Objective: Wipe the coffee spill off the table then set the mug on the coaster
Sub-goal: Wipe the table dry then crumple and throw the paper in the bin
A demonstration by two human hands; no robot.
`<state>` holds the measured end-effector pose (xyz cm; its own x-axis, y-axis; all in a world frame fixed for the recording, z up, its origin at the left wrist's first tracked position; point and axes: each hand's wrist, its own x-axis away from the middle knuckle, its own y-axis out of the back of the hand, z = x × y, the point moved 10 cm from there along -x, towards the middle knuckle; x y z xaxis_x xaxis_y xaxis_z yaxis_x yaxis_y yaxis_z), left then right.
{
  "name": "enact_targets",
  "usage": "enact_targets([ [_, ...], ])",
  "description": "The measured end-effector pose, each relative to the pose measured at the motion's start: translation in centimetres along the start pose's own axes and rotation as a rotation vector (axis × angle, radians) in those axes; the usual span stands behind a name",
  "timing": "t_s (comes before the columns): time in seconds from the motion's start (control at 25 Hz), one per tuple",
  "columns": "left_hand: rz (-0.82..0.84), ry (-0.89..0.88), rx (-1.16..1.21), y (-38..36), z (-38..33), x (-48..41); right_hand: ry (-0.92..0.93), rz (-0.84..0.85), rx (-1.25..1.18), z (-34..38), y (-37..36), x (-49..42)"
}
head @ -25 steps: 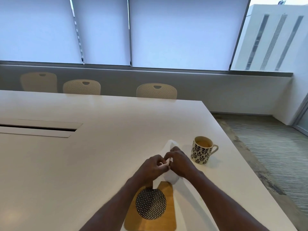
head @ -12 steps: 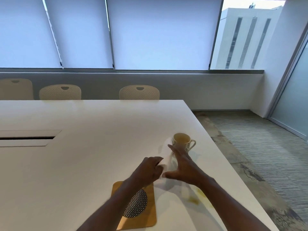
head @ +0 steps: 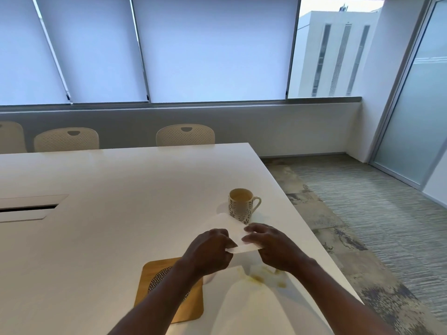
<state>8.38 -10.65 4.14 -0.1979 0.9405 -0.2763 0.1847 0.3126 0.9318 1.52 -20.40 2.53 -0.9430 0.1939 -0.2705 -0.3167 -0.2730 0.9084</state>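
Tissue (head: 238,239) stretches pinched between our left hand (head: 210,250) and right hand (head: 271,247); we should fold it thick, then press onto the spill (head: 263,276) at five o'clock; mug (head: 240,205) waits at twelve.

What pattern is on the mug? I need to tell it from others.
The mug is cream with a dark leaf print, clearest in the head view.
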Motion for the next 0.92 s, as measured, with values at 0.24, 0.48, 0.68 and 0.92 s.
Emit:
enact_targets([
  [0.24, 0.238, 0.057, 0.024, -3.7, -0.8, 0.2, -0.121, 0.155, -0.003, -4.3, -0.6, 3.1],
  [0.48, 0.678, 0.259, 0.274, -8.7, -1.1, 1.1, -0.200, 0.327, -0.090, -5.8, -0.9, 5.2],
  [0.68, 0.406, 0.238, 0.077, -8.6, -1.4, -0.6, -0.242, 0.494, -0.012, -5.5, -0.8, 5.1],
  [0.92, 0.454, 0.199, 0.001, -12.1, -2.1, 0.0, -0.058, 0.416, 0.056, -1.8, -5.3, 3.2],
])
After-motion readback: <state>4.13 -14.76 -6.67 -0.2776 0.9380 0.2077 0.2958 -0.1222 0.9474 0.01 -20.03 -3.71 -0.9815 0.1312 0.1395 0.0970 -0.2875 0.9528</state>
